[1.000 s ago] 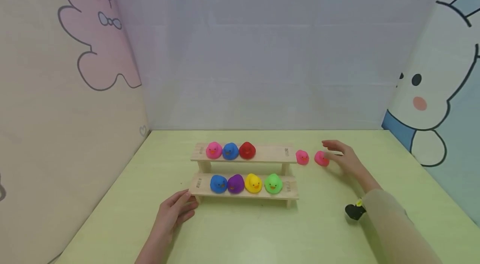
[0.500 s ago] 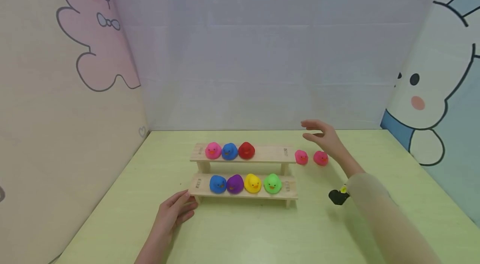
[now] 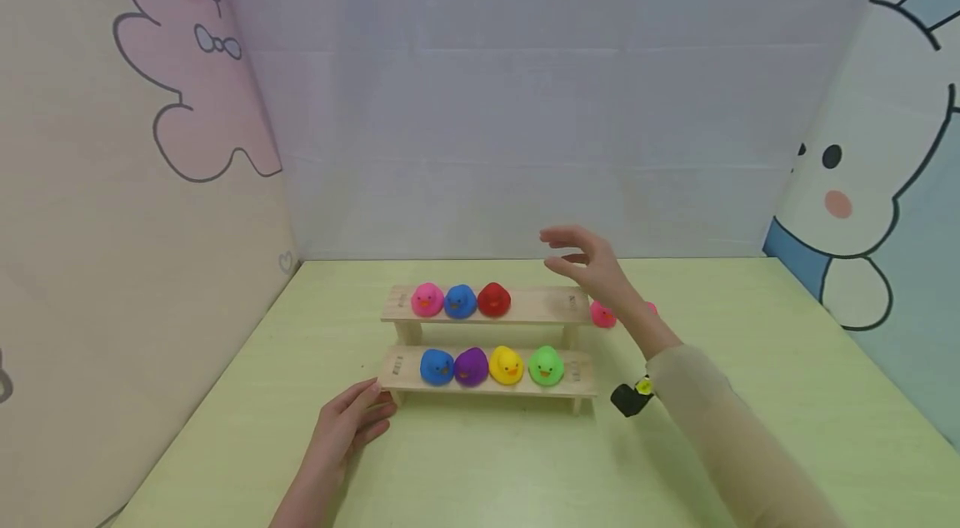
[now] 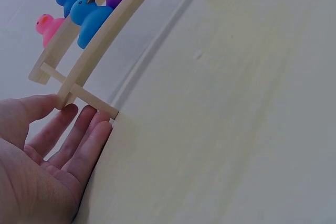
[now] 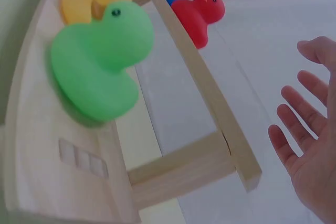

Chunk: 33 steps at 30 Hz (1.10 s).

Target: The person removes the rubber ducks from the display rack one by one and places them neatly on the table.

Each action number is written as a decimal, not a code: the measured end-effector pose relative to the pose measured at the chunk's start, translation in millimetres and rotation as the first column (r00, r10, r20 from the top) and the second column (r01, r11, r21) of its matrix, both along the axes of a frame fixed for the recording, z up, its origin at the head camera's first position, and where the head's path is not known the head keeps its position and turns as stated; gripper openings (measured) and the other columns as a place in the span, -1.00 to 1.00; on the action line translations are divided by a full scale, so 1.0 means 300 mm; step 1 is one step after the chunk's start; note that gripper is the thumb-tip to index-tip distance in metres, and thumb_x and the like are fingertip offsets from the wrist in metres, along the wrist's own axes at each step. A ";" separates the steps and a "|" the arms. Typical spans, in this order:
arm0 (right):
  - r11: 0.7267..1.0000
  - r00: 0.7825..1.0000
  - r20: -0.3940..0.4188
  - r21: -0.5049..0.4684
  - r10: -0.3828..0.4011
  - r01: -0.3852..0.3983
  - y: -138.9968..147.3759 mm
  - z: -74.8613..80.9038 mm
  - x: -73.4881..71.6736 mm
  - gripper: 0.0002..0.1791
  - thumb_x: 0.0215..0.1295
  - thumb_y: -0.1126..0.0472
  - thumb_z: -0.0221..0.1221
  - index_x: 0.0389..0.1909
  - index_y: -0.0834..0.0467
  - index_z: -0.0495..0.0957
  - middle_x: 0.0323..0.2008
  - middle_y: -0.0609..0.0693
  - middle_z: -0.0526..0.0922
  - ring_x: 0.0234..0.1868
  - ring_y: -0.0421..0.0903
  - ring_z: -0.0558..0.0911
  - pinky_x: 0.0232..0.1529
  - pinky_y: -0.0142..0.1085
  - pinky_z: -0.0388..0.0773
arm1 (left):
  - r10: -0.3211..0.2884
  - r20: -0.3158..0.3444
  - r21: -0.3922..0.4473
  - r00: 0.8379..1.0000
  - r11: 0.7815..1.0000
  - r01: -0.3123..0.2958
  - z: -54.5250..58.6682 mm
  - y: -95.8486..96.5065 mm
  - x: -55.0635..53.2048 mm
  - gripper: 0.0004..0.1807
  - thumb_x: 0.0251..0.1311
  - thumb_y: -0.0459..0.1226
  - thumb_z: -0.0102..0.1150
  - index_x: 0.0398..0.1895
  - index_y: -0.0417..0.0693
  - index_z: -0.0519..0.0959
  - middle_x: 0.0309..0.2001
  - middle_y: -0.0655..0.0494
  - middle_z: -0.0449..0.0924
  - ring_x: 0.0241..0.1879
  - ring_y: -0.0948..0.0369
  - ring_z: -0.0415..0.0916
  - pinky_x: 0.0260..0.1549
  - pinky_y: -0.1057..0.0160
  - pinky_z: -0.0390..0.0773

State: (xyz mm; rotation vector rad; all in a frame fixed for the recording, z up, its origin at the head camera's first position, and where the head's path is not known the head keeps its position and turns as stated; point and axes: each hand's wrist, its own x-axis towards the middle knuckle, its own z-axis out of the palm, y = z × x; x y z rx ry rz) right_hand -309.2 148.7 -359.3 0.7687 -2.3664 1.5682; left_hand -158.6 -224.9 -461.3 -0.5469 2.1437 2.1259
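Right hand (image 3: 592,263) empty, fingers loose; should clear red duck (image 3: 494,301), below-left. Left hand (image 3: 348,420) pinches rack (image 3: 536,307); steady hold advisable.

Our three viewpoints
From the head we face forward, down over the table (image 3: 480,465); from both wrists, nearer, we share the rack (image 3: 542,306), seen from opposite ends.

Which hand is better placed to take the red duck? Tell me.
Probably the right hand: it hovers empty, nearer the red duck, while the left hand holds the lower shelf's left end.
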 end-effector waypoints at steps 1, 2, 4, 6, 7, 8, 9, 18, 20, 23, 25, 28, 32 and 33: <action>1.000 1.000 0.005 -0.011 0.011 -0.011 -0.016 0.003 0.005 -0.53 0.39 0.30 0.24 0.30 0.22 0.49 0.26 0.23 0.59 0.24 0.11 0.55 0.26 -0.13 0.58 | 0.002 0.001 -0.001 1.000 1.000 -0.002 0.001 0.001 0.000 -0.42 0.47 -0.11 0.12 0.40 -0.30 0.39 -0.16 0.20 0.75 -0.19 0.32 0.74 -0.17 0.36 0.75; 1.000 1.000 0.008 -0.016 0.021 -0.021 -0.032 0.005 0.009 -0.53 0.39 0.31 0.24 0.30 0.22 0.48 0.25 0.23 0.58 0.25 0.13 0.55 0.26 -0.11 0.59 | 0.005 0.002 -0.002 1.000 1.000 -0.005 0.001 0.001 -0.001 -0.43 0.48 -0.12 0.12 0.40 -0.30 0.39 -0.16 0.20 0.75 -0.19 0.32 0.74 -0.17 0.36 0.75; 0.999 0.999 0.024 -0.034 0.038 -0.037 -0.065 0.006 0.020 -0.52 0.39 0.30 0.24 0.30 0.21 0.48 0.25 0.22 0.58 0.26 0.15 0.55 0.27 -0.08 0.59 | 0.008 0.001 -0.002 1.000 1.000 -0.008 0.002 0.002 0.001 -0.42 0.48 -0.11 0.13 0.39 -0.30 0.39 -0.16 0.19 0.75 -0.19 0.32 0.74 -0.17 0.35 0.75; 0.997 0.997 0.045 -0.056 0.058 -0.055 -0.097 0.001 0.028 -0.53 0.39 0.30 0.25 0.30 0.20 0.49 0.25 0.22 0.59 0.27 0.15 0.55 0.26 -0.08 0.59 | 0.011 0.003 -0.002 1.000 1.000 -0.011 0.004 0.001 0.003 -0.42 0.48 -0.10 0.13 0.39 -0.30 0.40 -0.15 0.18 0.76 -0.19 0.32 0.74 -0.17 0.35 0.76; 0.996 0.996 0.056 -0.064 0.066 -0.062 -0.112 -0.002 0.033 -0.52 0.39 0.29 0.25 0.30 0.19 0.49 0.25 0.21 0.59 0.27 0.15 0.55 0.27 -0.06 0.59 | 0.011 0.003 -0.002 1.000 1.000 -0.011 0.005 0.001 0.004 -0.41 0.47 -0.09 0.13 0.39 -0.30 0.40 -0.14 0.17 0.76 -0.19 0.32 0.74 -0.16 0.34 0.76; 0.996 0.995 0.065 -0.063 0.073 -0.069 -0.126 -0.007 0.036 -0.52 0.39 0.27 0.26 0.31 0.18 0.48 0.25 0.20 0.59 0.28 0.15 0.55 0.27 -0.05 0.60 | 0.009 0.005 0.001 1.000 1.000 -0.009 0.005 0.000 0.004 -0.40 0.46 -0.08 0.15 0.39 -0.30 0.39 -0.14 0.18 0.76 -0.19 0.33 0.74 -0.16 0.35 0.75; 0.995 0.993 0.078 -0.066 0.083 -0.078 -0.139 -0.012 0.040 -0.52 0.39 0.26 0.26 0.31 0.18 0.48 0.26 0.19 0.59 0.28 0.14 0.55 0.28 -0.02 0.59 | 0.007 0.004 0.002 1.000 1.000 -0.007 0.006 0.000 0.005 -0.39 0.46 -0.07 0.15 0.39 -0.30 0.39 -0.14 0.17 0.76 -0.19 0.33 0.74 -0.16 0.34 0.76; 0.987 0.975 0.151 0.005 0.160 -0.163 -0.191 -0.047 0.073 -0.49 0.39 0.21 0.28 0.34 0.12 0.48 0.30 0.11 0.56 0.32 0.13 0.51 0.36 0.05 0.54 | 0.016 0.002 -0.005 1.000 1.000 -0.016 0.009 0.007 0.009 -0.44 0.48 -0.10 0.13 0.34 -0.32 0.44 -0.15 0.16 0.76 -0.17 0.31 0.73 -0.13 0.34 0.75; 0.985 0.974 0.163 0.038 0.159 -0.167 -0.194 -0.049 0.077 -0.48 0.39 0.18 0.30 0.34 0.10 0.49 0.30 0.10 0.57 0.29 0.12 0.54 0.34 0.02 0.57 | 0.015 0.000 -0.005 1.000 1.000 -0.015 0.008 0.007 0.007 -0.45 0.47 -0.09 0.13 0.34 -0.31 0.45 -0.16 0.17 0.76 -0.18 0.31 0.73 -0.13 0.34 0.75; 0.982 0.970 0.187 0.082 0.153 -0.171 -0.198 -0.049 0.085 -0.51 0.37 0.16 0.32 0.30 0.07 0.53 0.25 0.11 0.60 0.20 0.10 0.64 0.25 -0.07 0.64 | 0.019 0.003 -0.003 1.000 1.000 -0.019 0.006 0.006 0.006 -0.44 0.47 -0.09 0.14 0.34 -0.30 0.45 -0.17 0.19 0.76 -0.18 0.31 0.73 -0.14 0.34 0.75; 0.981 0.966 0.212 0.092 0.149 -0.171 -0.201 -0.051 0.088 -0.53 0.36 0.16 0.32 0.27 0.06 0.55 0.22 0.11 0.62 0.15 0.08 0.68 0.20 -0.12 0.68 | 0.020 0.008 -0.002 1.000 1.000 -0.020 0.005 0.005 0.007 -0.44 0.47 -0.09 0.14 0.35 -0.30 0.44 -0.17 0.19 0.76 -0.18 0.31 0.73 -0.14 0.34 0.75; 0.982 0.963 0.232 0.094 0.137 -0.162 -0.201 -0.049 0.091 -0.56 0.35 0.17 0.33 0.23 0.07 0.58 0.19 0.11 0.64 0.12 0.08 0.70 0.18 -0.13 0.70 | 0.021 0.011 0.004 1.000 1.000 -0.021 0.007 0.006 0.007 -0.44 0.47 -0.09 0.14 0.35 -0.30 0.43 -0.18 0.19 0.76 -0.19 0.32 0.73 -0.14 0.33 0.76; 0.982 0.963 0.236 0.104 0.128 -0.156 -0.200 -0.046 0.092 -0.57 0.35 0.16 0.33 0.22 0.09 0.58 0.17 0.12 0.65 0.13 0.08 0.70 0.21 -0.10 0.68 | 0.025 0.013 0.000 1.000 1.000 -0.025 0.010 0.007 0.009 -0.44 0.47 -0.09 0.15 0.35 -0.30 0.44 -0.17 0.19 0.77 -0.19 0.32 0.73 -0.15 0.34 0.75; 0.982 0.964 0.234 0.110 0.126 -0.155 -0.199 -0.047 0.091 -0.57 0.35 0.16 0.32 0.22 0.09 0.58 0.17 0.12 0.65 0.14 0.08 0.69 0.21 -0.10 0.68 | 0.022 0.014 -0.003 1.000 1.000 -0.022 0.011 0.008 0.009 -0.44 0.46 -0.09 0.15 0.35 -0.29 0.44 -0.17 0.19 0.77 -0.19 0.32 0.73 -0.15 0.35 0.75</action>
